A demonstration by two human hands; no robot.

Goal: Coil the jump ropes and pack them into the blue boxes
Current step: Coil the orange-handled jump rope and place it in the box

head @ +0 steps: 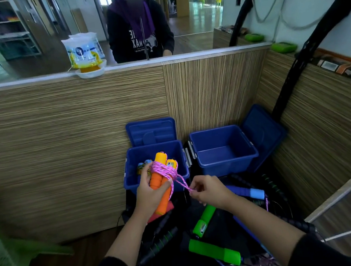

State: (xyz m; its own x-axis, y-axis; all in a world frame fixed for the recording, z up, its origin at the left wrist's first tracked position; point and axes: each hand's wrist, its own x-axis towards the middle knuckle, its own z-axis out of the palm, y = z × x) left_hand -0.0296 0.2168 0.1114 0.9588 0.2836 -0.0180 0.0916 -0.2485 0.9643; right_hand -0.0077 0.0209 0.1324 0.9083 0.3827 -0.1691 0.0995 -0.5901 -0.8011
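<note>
My left hand (149, 193) grips the two orange handles (162, 189) of a jump rope, held upright in front of the left blue box (132, 179). Its pink rope (166, 169) is wound several times around the handles. My right hand (210, 190) pinches the loose pink end (191, 189) to the right of the bundle. The left box holds at least one other rope with colourful handles (142, 166). The right blue box (222, 150) stands open with nothing visible inside.
Both box lids (151, 131) lean open against the striped wood partition (74, 131). Below my hands lie green handles (214, 251), a blue handle (246, 191), black handles and tangled ropes on a dark surface. A mirror above shows a person's reflection.
</note>
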